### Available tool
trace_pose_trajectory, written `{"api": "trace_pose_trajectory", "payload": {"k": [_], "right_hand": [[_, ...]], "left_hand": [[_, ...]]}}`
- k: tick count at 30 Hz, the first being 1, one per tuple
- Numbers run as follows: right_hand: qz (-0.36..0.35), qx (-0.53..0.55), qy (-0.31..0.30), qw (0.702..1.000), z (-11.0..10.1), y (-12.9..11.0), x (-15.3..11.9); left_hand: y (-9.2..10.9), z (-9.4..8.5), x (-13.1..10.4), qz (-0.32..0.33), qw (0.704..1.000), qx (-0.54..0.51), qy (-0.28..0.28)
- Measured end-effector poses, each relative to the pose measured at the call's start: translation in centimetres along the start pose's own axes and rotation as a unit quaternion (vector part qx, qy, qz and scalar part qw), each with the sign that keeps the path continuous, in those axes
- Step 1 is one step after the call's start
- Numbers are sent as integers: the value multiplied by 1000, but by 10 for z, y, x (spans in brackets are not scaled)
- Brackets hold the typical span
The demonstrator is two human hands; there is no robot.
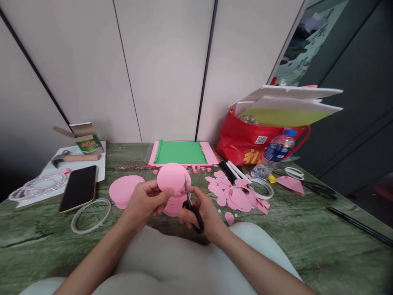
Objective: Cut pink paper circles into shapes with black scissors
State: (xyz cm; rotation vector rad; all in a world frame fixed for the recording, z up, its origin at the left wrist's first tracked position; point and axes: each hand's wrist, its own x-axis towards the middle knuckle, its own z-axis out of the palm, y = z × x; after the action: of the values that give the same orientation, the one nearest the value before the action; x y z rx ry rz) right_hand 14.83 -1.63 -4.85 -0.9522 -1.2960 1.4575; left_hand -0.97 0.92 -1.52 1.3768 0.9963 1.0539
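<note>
A pink paper circle [171, 177] is pinched between the thumb and fingers of my left hand [150, 199], raised above the table. My right hand [201, 211] is closed round the black handles of the scissors [188, 192], whose blades point up at the circle's right edge. Under and behind the held circle lie more pink circles [173, 208], partly covered by my hands. To the left of my left hand rests a stack of pink circles [124, 189]. Cut pink paper pieces [238, 198] are heaped to the right of my right hand.
A phone [79, 187], hammer [80, 157], bead string [39, 184], open box [89, 143] and tape roll [91, 216] lie left. Green sheet [180, 152] is at the back. Right: red bag [235, 137], bottle [274, 153], tape roll [266, 188], black pencil [359, 225].
</note>
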Motion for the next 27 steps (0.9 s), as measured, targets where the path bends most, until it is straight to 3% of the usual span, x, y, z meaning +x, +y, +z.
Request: {"api": "trace_pose_trajectory", "payload": {"k": [7,15,27], "right_hand": [[8,6,-9,1000,3,-2,-1],[18,-10,-35,999,3,-1,-1],[-12,32,-19,999,2,-1,-1]], "left_hand": [[4,6,0,-30,999,-26,-35],[3,6,-1,-24,999,34,13],[3,3,0,-29,996,81,-9]]}}
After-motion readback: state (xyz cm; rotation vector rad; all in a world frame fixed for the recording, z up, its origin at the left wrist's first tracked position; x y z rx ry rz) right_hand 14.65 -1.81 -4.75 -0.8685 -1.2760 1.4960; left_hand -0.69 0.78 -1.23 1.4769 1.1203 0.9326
